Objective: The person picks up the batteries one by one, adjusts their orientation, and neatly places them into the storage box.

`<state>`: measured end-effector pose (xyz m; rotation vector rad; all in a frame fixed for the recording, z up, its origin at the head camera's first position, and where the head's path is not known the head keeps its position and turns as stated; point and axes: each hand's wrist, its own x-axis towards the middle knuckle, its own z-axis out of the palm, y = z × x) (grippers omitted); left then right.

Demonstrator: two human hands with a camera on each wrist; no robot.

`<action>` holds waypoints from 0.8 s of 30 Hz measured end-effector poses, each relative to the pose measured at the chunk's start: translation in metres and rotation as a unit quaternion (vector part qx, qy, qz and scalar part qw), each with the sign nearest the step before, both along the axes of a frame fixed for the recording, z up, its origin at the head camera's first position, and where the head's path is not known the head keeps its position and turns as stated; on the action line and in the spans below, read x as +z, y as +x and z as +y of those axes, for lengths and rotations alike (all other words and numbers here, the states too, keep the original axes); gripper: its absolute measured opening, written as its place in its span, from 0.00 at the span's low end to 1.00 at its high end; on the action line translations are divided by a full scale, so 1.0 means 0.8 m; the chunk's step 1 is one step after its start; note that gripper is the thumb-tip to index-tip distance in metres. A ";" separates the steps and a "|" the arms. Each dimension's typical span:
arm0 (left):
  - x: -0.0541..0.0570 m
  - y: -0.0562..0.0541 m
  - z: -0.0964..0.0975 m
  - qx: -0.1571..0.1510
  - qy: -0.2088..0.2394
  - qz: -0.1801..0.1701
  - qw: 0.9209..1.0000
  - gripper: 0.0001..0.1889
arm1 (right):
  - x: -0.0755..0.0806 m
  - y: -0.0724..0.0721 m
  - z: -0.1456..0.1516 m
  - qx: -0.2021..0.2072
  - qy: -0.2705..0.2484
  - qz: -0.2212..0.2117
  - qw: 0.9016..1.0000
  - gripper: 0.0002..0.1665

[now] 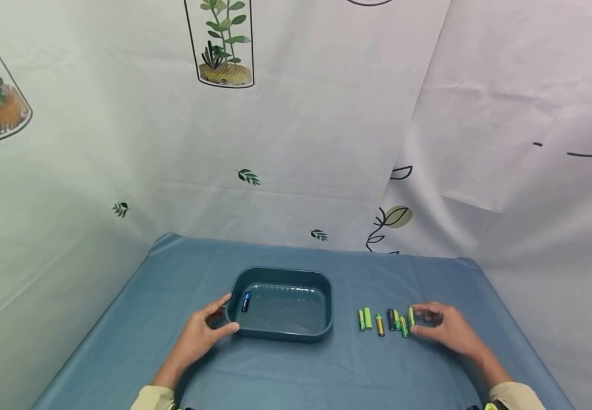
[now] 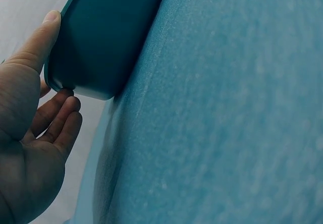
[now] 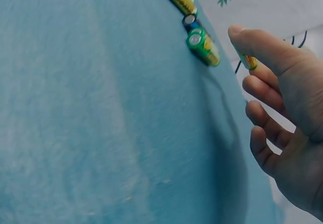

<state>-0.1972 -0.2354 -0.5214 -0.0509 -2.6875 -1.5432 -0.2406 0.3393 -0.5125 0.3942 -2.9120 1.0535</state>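
- We see a smooth blue cloth-covered table point(image 1: 357, 367).
- On it we find a glossy, teal, rounded-rectangular tray point(image 1: 286, 334).
- At the tray's eight o'clock, we note the left hand point(image 1: 198, 334) gripping its corner between thumb and fingers.
- At three o'clock, the right hand point(image 1: 449, 328) pinches a light-green cylindrical battery point(image 1: 411, 315).
- Between tray and right hand, we count six green, gold and dark cylindrical batteries point(image 1: 380, 326).
- Inside the tray, at nine o'clock, lies one blue-and-black cylindrical battery point(image 1: 246, 302).

Two pale cream sleeves point(image 1: 517, 397), small black and yellow-green pieces point(image 1: 490, 406) at their edges.
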 end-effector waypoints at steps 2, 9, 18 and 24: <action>0.001 0.000 0.000 0.000 -0.001 -0.001 1.000 0.40 | 0.006 0.000 -0.003 0.003 0.004 0.017 1.000 0.28; 0.004 0.002 0.000 -0.005 -0.003 0.007 1.000 0.40 | 0.033 0.001 -0.023 -0.002 0.023 0.070 0.997 0.28; 0.007 0.002 0.000 -0.002 -0.007 0.012 1.000 0.40 | 0.068 -0.002 -0.059 -0.001 0.036 0.091 0.995 0.29; 0.003 0.001 0.000 -0.006 -0.006 0.008 1.000 0.40 | 0.086 -0.004 -0.085 0.019 0.037 0.098 0.994 0.29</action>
